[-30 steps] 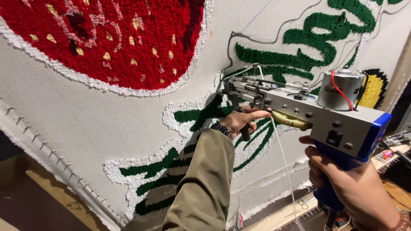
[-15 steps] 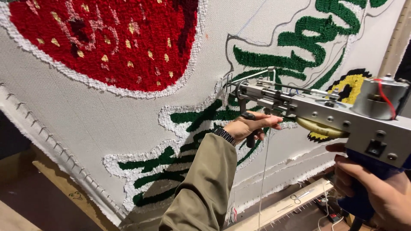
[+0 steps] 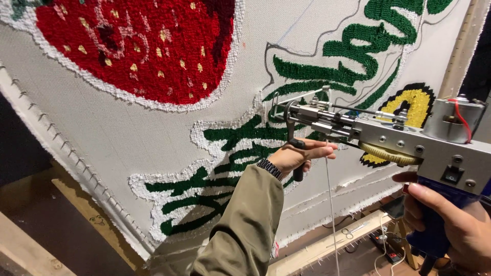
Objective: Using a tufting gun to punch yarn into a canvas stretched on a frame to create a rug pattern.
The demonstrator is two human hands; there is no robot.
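A grey metal tufting gun [image 3: 388, 138] with a blue grip points left at a stretched white cloth [image 3: 102, 133]. My left hand [image 3: 299, 156], in an olive sleeve with a watch, is closed around the gun's black front handle. My right hand [image 3: 450, 220] wraps the blue rear grip at the lower right. The gun's needle tip [image 3: 279, 110] sits just off the cloth beside green tufted leaf shapes [image 3: 240, 138]. A thin white yarn strand [image 3: 331, 204] hangs down from the gun.
A large red tufted strawberry [image 3: 143, 46] with yellow seeds fills the upper left. A yellow and black tufted patch [image 3: 409, 102] lies behind the gun. The wooden frame [image 3: 327, 245] runs along the bottom, with scissors [image 3: 350, 232] and a power strip [image 3: 386, 245] below.
The view has shifted left and down, so the gun and both hands now sit further right. The gun's tip stays near the green leaves, with both hands holding as before.
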